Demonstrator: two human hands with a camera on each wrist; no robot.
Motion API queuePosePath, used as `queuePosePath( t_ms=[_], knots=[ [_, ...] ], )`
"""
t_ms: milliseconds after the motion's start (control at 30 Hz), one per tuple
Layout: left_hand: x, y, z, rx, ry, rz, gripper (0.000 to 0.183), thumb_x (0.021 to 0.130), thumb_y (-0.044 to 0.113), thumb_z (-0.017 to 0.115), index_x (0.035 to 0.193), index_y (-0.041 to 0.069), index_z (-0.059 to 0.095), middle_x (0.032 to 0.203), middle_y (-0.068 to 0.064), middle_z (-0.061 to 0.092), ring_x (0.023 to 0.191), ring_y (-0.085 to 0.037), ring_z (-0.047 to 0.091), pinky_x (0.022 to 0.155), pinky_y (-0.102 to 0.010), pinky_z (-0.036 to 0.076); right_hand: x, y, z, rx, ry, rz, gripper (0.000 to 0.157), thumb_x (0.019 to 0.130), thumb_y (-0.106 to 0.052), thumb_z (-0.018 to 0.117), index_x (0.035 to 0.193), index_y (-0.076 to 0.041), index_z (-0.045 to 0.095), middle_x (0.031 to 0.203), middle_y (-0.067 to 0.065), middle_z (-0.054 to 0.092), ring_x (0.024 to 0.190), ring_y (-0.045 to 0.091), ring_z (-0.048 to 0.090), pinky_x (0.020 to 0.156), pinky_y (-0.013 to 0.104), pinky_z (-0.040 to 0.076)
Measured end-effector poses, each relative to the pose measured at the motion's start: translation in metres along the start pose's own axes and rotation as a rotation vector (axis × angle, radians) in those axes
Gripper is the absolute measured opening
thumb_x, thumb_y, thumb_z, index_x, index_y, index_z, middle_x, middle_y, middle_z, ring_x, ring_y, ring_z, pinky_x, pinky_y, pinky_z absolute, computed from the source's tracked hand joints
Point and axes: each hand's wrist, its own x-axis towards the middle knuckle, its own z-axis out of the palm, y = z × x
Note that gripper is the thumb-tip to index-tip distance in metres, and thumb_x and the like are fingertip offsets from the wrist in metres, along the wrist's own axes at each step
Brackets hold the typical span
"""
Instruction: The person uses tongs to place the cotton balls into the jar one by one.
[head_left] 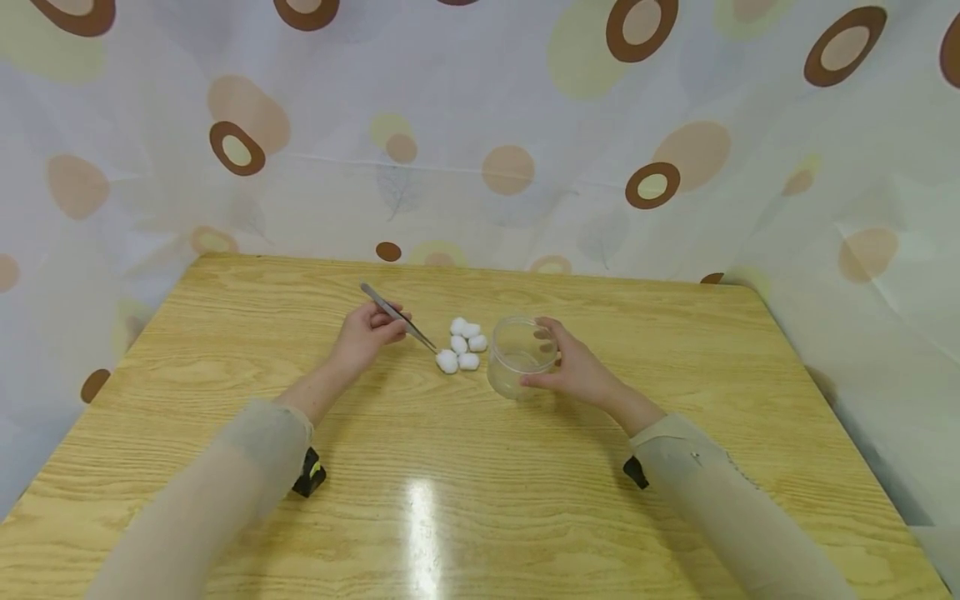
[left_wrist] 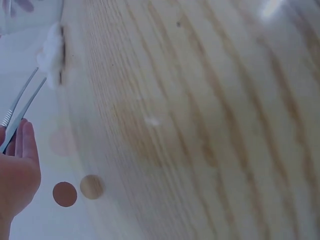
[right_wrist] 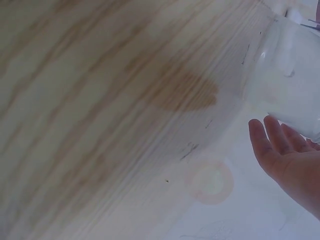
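Observation:
My left hand (head_left: pixel 363 340) pinches a pair of metal tweezers (head_left: pixel 417 332) between thumb and fingers, the points slanting down to the right. In the left wrist view the two tips stand slightly apart, close to the white cotton balls (left_wrist: pixel 51 52). Several cotton balls (head_left: pixel 468 362) lie bunched on the table, and the tips reach the nearest-left cotton ball (head_left: pixel 447 362). To the right of the bunch is a clear round jar (head_left: pixel 504 379), lidless and with nothing visible inside. My right hand (head_left: pixel 576 368) grips its right side, thumb in front and fingers behind.
The wood-grain table (head_left: pixel 480 467) runs back to a patterned curtain (head_left: pixel 465 208) that hangs behind it and along both sides. Black devices sit at the left wrist (head_left: pixel 309 473) and right wrist (head_left: pixel 635 472). A bright reflection lies on the near tabletop.

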Motion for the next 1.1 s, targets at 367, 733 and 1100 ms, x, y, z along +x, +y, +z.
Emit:
queuePosePath(
  t_ms=[367, 733, 1100],
  knots=[
    [0.001, -0.007, 0.013, 0.054, -0.002, 0.025, 0.035, 0.094, 0.002, 0.053, 0.124, -0.014, 0.045, 0.126, -0.030, 0.054, 0.101, -0.018, 0.064, 0.081, -0.018, 0.053, -0.001, 0.002, 0.000, 0.009, -0.008, 0.009, 0.092, 0.079, -0.028, 0.076, 0.147, -0.006, 0.018, 0.145, 0.022, 0.035, 0.126, 0.040, 0.042, 0.098, 0.052, 0.042],
    [-0.002, -0.010, 0.018, 0.248, -0.003, 0.074, 0.031, 0.094, 0.010, 0.055, 0.121, -0.005, 0.051, 0.117, -0.024, 0.063, 0.105, -0.032, 0.062, 0.090, -0.038, 0.052, -0.001, 0.001, -0.001, 0.030, -0.012, -0.004, 0.090, 0.079, -0.025, 0.076, 0.146, -0.007, 0.019, 0.144, 0.023, 0.035, 0.126, 0.041, 0.042, 0.097, 0.053, 0.041],
    [-0.005, -0.010, 0.017, 0.295, 0.000, 0.076, 0.031, 0.095, 0.008, 0.053, 0.122, -0.007, 0.050, 0.115, -0.025, 0.063, 0.105, -0.034, 0.062, 0.091, -0.041, 0.051, 0.000, 0.003, -0.001, 0.035, -0.018, -0.002, 0.090, 0.079, -0.026, 0.076, 0.147, -0.008, 0.018, 0.145, 0.022, 0.035, 0.127, 0.040, 0.041, 0.098, 0.053, 0.041]
  ],
)
